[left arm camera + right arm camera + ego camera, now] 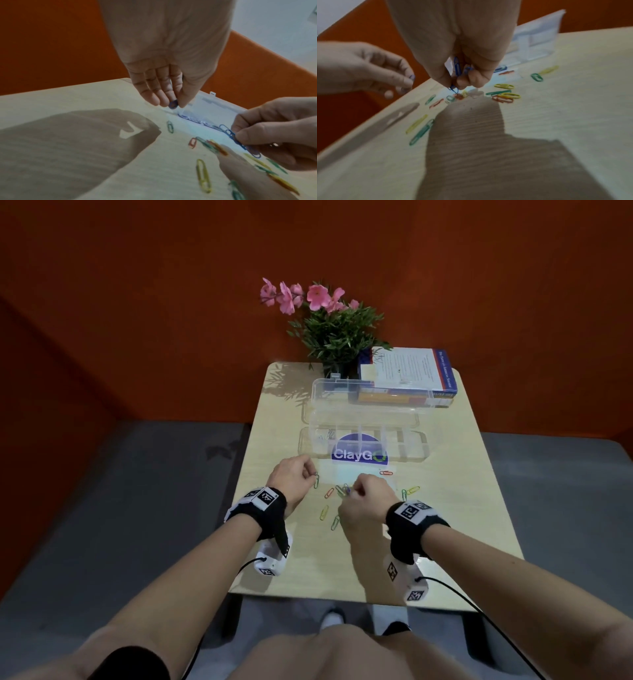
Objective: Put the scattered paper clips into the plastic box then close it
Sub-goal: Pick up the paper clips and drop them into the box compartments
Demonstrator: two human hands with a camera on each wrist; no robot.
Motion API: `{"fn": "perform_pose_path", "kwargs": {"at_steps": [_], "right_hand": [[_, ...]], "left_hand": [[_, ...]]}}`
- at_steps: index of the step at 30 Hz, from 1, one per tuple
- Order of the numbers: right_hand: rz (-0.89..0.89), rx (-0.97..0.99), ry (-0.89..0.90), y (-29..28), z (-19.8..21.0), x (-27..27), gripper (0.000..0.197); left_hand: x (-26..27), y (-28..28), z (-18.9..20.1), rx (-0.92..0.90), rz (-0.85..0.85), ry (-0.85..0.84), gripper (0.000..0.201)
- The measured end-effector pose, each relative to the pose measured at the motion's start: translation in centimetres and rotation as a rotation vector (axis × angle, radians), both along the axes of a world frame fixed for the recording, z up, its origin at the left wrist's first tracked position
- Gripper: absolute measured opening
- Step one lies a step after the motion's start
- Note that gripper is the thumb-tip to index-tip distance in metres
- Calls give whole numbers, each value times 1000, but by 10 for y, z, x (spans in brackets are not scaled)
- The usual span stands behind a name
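A clear plastic box (407,455) stands open mid-table, its lid (370,395) tilted back; a few clips (325,436) lie in its left compartment. Coloured paper clips (324,512) lie scattered in front of it, among them a yellow clip (203,175) and a green clip (421,132). My left hand (313,474) hovers left of the pile and pinches one dark blue clip (173,104) between thumb and fingertips. My right hand (352,491) is over the pile and holds several blue clips (457,67) in its curled fingers. One blue clip hangs from them down to the table.
A potted plant with pink flowers (334,326) and a stack of books (407,378) stand behind the box. A round blue ClayGo sticker (359,455) lies under the box. The small wooden table (472,508) has grey floor on both sides and an orange wall behind.
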State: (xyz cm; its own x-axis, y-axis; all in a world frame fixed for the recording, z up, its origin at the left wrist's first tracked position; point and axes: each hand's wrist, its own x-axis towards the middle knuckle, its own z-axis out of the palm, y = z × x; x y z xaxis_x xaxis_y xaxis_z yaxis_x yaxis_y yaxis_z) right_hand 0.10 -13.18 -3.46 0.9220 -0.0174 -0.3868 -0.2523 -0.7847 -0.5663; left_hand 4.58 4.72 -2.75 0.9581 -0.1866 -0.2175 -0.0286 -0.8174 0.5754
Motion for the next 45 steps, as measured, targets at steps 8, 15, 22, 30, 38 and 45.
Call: {"fn": "perform_pose_path", "kwargs": {"at_steps": [8,15,22,30,38,45], "right_hand": [[-441,571,78,-49,9,-9,23],[-561,905,123,-63,29,-5,9],[-538,811,159,-59,26,7,16],[-462,594,65,-36,61,101,29],[-398,457,151,-16,68,127,32],[-404,566,11,-33,73,83,28]], "left_hand": [[30,-63,28,-179,33,-17,8],[76,-82,39,-165,140,40,22],[53,-54,42,-185,134,-46,22],[-1,3,9,-127,203,-12,18],[-15,18,-7,-127,237,25,19],[-17,1,-5,-98,212,66,22]]}}
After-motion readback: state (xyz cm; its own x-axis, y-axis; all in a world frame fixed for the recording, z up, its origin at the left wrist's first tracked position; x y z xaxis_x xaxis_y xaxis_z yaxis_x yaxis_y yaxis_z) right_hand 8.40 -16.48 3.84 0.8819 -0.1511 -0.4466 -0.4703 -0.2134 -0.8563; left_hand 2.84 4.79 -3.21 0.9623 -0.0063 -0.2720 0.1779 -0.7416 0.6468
